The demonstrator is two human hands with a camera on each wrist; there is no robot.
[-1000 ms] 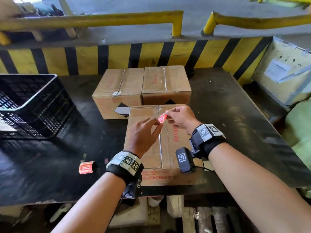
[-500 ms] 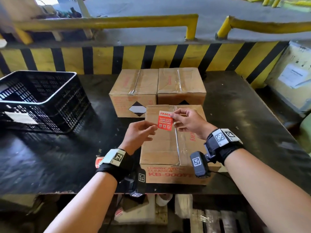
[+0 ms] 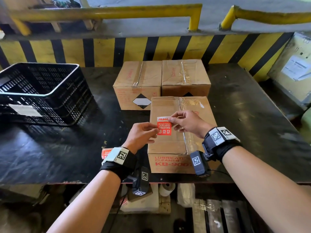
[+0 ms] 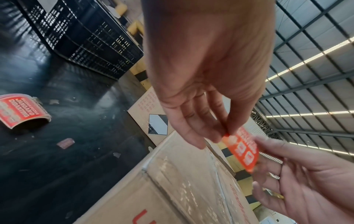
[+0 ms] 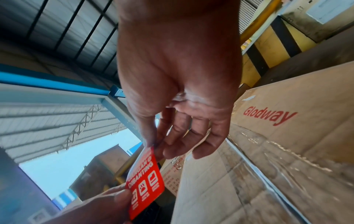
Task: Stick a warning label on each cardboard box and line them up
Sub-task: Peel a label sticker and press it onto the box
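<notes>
Red warning label (image 3: pixel 164 128) held stretched just above the top of the nearest box (image 3: pixel 168 143), left of its taped centre seam; not yet pressed down. Left hand (image 3: pixel 141 135) pinching the label's lower left edge between thumb and fingers. Right hand (image 3: pixel 186 121) pinching the upper right corner, remaining fingers loosely fanned. Nearest box standing at the front edge of the black table (image 3: pixel 50 148), touching or almost touching two further boxes: rear left box (image 3: pixel 137 78) and rear right box (image 3: pixel 185 73), side by side behind it.

Progress judged early: no label visible on the top of any box. Labelling of all three apparently outstanding, lining-up likewise, though the rear pair already stand flush in a row.

Curled strip of spare labels (image 4: pixel 21 110) lying on the table near the left wrist, largely hidden behind it in the head view. Black crate (image 3: pixel 42 91) at far left, contents not discernible. Far sides of the boxes out of view, so labels there not excluded. Label's sticky side not visible.
</notes>
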